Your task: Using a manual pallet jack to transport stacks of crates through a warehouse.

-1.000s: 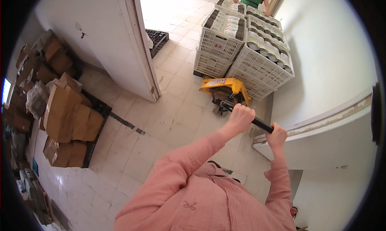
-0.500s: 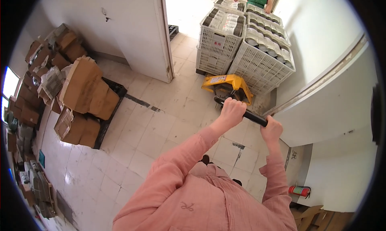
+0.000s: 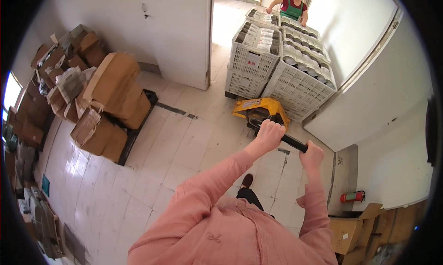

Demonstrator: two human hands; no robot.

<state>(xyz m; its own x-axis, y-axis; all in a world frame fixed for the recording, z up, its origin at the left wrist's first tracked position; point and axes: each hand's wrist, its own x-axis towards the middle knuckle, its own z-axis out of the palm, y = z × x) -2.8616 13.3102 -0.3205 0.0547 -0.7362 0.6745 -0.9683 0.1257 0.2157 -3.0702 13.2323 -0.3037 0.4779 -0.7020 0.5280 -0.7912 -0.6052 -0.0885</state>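
Both hands on the bar here: the left hand (image 3: 270, 134) has its fingers curled closed over the black handle (image 3: 293, 142) toward its far left end, and the right hand (image 3: 311, 155) has its fingers wrapped round the near right end, no gap showing in either grip. That handle belongs to the yellow pallet jack (image 3: 267, 106), sitting just beyond the hands, slightly right of centre on the pale tiled floor (image 3: 184, 145). And look at the load right behind it! White slatted crates (image 3: 295, 87), stacked and packed close together, their tops filled with rows of pale-wrapped, dark-edged round items (image 3: 302, 57). At the far end, a co-worker in a green apron (image 3: 291, 10) stands behind the crates, arms spread, a hand at each side of the stack's far edge. A white door (image 3: 182, 43) stands to the left of the load, another white panel (image 3: 364, 94) to the right. Over on the left, big brown cardboard boxes (image 3: 115, 87) lie piled on a black pallet (image 3: 132, 142), well apart from the jack. Near right, a red fire extinguisher (image 3: 352, 197) lies by the wall, with an open carton (image 3: 345, 232) just nearer. Down below the hands, one dark shoe (image 3: 247, 181) shows on the tiles, pink sleeves (image 3: 207, 182) reaching forward above.
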